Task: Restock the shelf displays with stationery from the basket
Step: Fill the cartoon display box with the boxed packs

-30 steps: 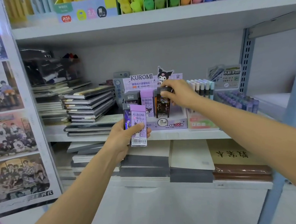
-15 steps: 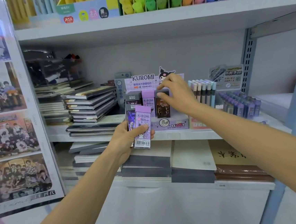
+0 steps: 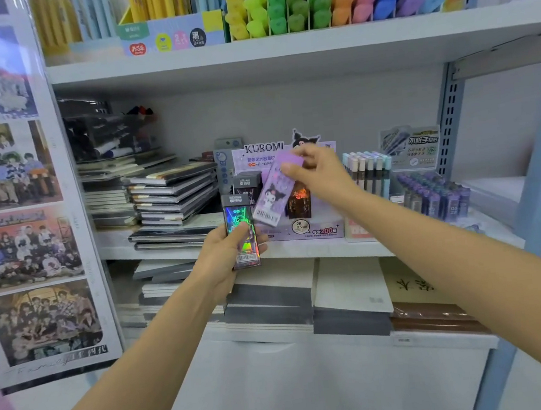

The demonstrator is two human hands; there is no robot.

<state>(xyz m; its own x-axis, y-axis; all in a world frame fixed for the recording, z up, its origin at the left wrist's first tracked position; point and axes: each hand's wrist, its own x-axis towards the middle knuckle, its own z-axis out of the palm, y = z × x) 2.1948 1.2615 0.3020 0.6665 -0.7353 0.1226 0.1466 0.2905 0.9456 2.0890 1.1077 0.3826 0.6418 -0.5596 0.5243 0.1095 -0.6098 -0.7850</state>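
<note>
My left hand (image 3: 223, 262) grips a dark holographic pack (image 3: 239, 214) upright, fingers curled round it, just in front of the middle shelf (image 3: 300, 250). My right hand (image 3: 321, 175) pinches the top of a purple Kuromi pack (image 3: 273, 193), which hangs tilted (barcode end lowest) before the Kuromi display box (image 3: 311, 232). Stacked notebooks (image 3: 172, 194) lie left of the box, with capped pens (image 3: 366, 170) to its right.

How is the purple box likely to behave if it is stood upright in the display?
Probably light and stiff: the right hand pinches the purple box by its top end alone, tilted, and it shows no sag. Being tall and narrow, it may tip if stood alone; the boxes already upright in the display could prop it.
</note>
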